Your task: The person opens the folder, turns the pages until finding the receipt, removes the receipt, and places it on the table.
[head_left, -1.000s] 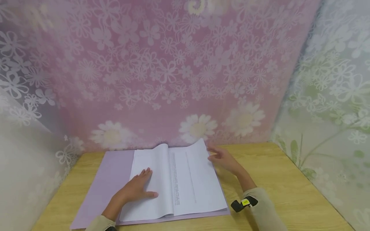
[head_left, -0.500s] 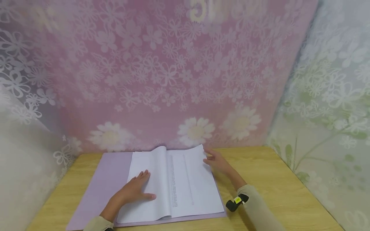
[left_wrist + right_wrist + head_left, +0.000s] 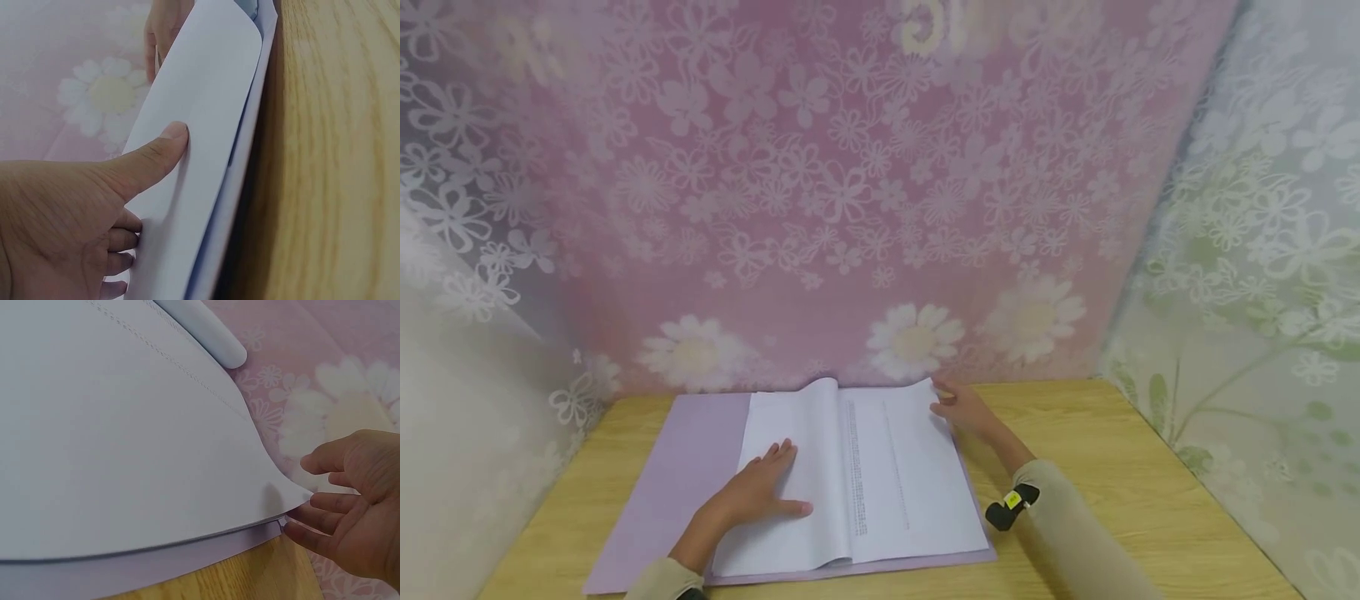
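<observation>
A lilac folder (image 3: 662, 475) lies spread on the table, with white sheets bound inside it. My left hand (image 3: 751, 498) rests flat on the turned left page (image 3: 808, 467), its fingers spread and its thumb toward the middle fold. In the left wrist view, that thumb presses the paper. At the far right corner of the printed right page (image 3: 917, 467) is my right hand (image 3: 966, 410). The right wrist view shows the upturned page corner (image 3: 300, 495) at the fingertips of that hand (image 3: 365, 500), while its thumb stands apart from the paper.
The folder lies on a wood-grain table (image 3: 1075, 467), close to a pink flower-patterned wall (image 3: 820, 333) behind. A second patterned wall (image 3: 1262, 375) stands along the right side. A black strap (image 3: 1011, 507) with a yellow tag sits at the right sleeve.
My right hand has come slightly lower at the page corner, and the raised corner has sunk a little. The left hand stays on the left page.
</observation>
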A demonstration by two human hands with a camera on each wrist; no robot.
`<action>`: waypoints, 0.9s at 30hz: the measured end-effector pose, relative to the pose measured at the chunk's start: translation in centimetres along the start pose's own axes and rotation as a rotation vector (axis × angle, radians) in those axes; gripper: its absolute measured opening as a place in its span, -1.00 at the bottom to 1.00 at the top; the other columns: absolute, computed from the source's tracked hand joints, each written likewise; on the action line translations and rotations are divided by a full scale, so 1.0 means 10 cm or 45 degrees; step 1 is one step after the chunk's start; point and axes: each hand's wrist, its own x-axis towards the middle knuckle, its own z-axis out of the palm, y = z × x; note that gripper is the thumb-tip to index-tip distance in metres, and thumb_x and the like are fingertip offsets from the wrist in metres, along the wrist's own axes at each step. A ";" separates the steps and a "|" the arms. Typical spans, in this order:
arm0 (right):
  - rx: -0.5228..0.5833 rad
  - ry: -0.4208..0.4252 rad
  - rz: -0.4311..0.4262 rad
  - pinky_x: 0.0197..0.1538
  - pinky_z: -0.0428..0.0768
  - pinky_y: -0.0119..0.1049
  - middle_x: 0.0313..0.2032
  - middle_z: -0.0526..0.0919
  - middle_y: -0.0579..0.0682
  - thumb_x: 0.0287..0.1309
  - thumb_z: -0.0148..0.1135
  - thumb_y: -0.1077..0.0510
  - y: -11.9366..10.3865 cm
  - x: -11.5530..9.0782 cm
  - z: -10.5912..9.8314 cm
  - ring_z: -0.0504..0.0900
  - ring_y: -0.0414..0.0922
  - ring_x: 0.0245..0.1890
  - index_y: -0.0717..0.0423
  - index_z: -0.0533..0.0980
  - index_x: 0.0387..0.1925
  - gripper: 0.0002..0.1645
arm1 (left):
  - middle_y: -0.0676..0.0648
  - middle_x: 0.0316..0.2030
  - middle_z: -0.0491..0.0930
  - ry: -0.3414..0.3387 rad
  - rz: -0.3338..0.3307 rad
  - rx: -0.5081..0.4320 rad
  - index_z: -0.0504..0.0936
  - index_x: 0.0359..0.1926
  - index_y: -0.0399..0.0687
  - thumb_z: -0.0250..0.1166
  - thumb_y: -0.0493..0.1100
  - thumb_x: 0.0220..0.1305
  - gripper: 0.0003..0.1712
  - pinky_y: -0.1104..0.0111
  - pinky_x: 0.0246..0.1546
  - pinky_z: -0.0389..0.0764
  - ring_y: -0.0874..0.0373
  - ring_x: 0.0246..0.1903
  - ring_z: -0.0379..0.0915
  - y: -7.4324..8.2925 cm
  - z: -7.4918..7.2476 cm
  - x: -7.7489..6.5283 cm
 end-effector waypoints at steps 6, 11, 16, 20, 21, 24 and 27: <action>0.013 -0.012 -0.076 0.31 0.54 0.20 0.36 0.32 0.54 0.36 0.19 0.33 -0.02 -0.02 -0.01 0.43 0.48 0.29 0.43 0.18 0.47 -0.26 | -0.41 0.54 0.07 0.007 0.011 0.004 0.17 0.51 -0.42 0.52 0.28 0.06 0.26 -0.25 0.52 0.02 -0.37 0.55 -0.07 0.00 0.01 0.00; -0.012 -0.011 -0.164 0.31 0.51 0.24 0.32 0.38 0.51 0.35 0.19 0.37 -0.05 -0.03 -0.03 0.45 0.44 0.27 0.42 0.22 0.45 -0.30 | -0.41 0.55 0.06 -0.003 0.013 0.026 0.15 0.52 -0.42 0.50 0.28 0.09 0.26 -0.25 0.52 0.03 -0.37 0.55 -0.08 0.01 0.00 0.01; 0.043 -0.026 -0.249 0.26 0.58 0.18 0.35 0.37 0.46 0.34 0.16 0.44 -0.06 -0.04 -0.05 0.49 0.42 0.24 0.38 0.26 0.44 -0.34 | -0.44 0.54 0.04 -0.011 0.011 0.009 0.15 0.51 -0.45 0.51 0.25 0.10 0.24 -0.28 0.51 0.02 -0.40 0.55 -0.08 0.03 -0.04 -0.01; 0.097 -0.045 -0.215 0.20 0.64 0.09 0.39 0.35 0.41 0.38 0.15 0.39 -0.06 -0.11 -0.08 0.49 0.40 0.25 0.32 0.24 0.47 -0.32 | -0.43 0.55 0.03 -0.029 -0.001 -0.006 0.14 0.51 -0.45 0.50 0.26 0.10 0.25 -0.26 0.52 0.01 -0.39 0.55 -0.10 0.04 -0.04 -0.02; 0.107 -0.047 -0.205 0.18 0.66 0.06 0.39 0.34 0.41 0.39 0.15 0.38 -0.05 -0.13 -0.08 0.49 0.40 0.25 0.32 0.22 0.48 -0.31 | -0.42 0.55 0.03 -0.032 -0.007 -0.001 0.14 0.52 -0.44 0.50 0.27 0.10 0.25 -0.25 0.52 0.01 -0.38 0.56 -0.10 0.03 -0.03 -0.02; 0.144 -0.033 -0.164 0.14 0.70 0.01 0.34 0.40 0.43 0.42 0.12 0.35 -0.04 -0.21 -0.09 0.52 0.35 0.24 0.33 0.18 0.50 -0.31 | -0.42 0.55 0.04 -0.028 -0.002 0.003 0.14 0.52 -0.43 0.50 0.27 0.10 0.25 -0.25 0.52 0.02 -0.37 0.56 -0.09 0.03 -0.02 -0.01; 0.196 -0.061 -0.162 0.09 0.74 -0.05 0.26 0.49 0.48 0.47 0.06 0.34 -0.04 -0.29 -0.11 0.59 0.34 0.19 0.36 0.15 0.51 -0.33 | -0.40 0.56 0.04 -0.027 -0.012 0.001 0.14 0.53 -0.41 0.50 0.28 0.08 0.26 -0.24 0.53 0.01 -0.35 0.56 -0.10 0.02 0.00 0.00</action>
